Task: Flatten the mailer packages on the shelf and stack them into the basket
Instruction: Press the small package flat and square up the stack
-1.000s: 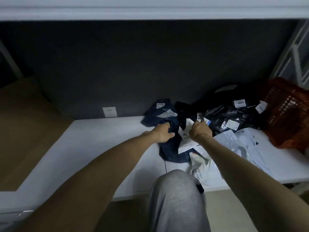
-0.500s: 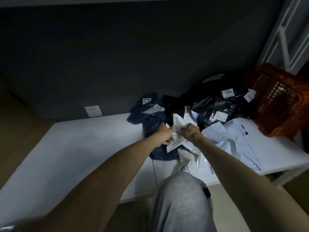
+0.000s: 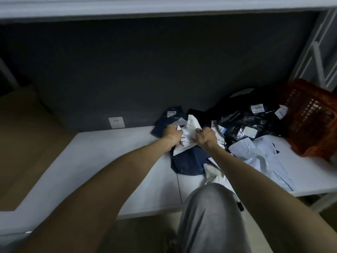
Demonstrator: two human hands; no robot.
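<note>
A crumpled white mailer (image 3: pixel 188 135) with a printed label is held up just above the white shelf (image 3: pixel 102 161). My left hand (image 3: pixel 172 133) grips its left side and my right hand (image 3: pixel 207 136) grips its right side, both fists curled. Under it lies a dark blue mailer (image 3: pixel 187 162). Black glossy mailers (image 3: pixel 242 125) with white labels are heaped behind and to the right. A pale blue mailer (image 3: pixel 260 157) lies flat at the right. The orange mesh basket (image 3: pixel 313 117) stands at the shelf's far right end.
A white wall socket (image 3: pixel 116 122) sits on the dark back wall at shelf level. Another white mailer (image 3: pixel 213 172) lies near the front edge by my grey-clad knee (image 3: pixel 211 216). A brown cardboard surface (image 3: pixel 21 143) borders the shelf on the left. An upper shelf board (image 3: pixel 164 6) hangs overhead.
Both hands left the dark blue mailer, took hold of the white mailer and lifted it, then pulled slightly apart. The view tilted down and back up.
</note>
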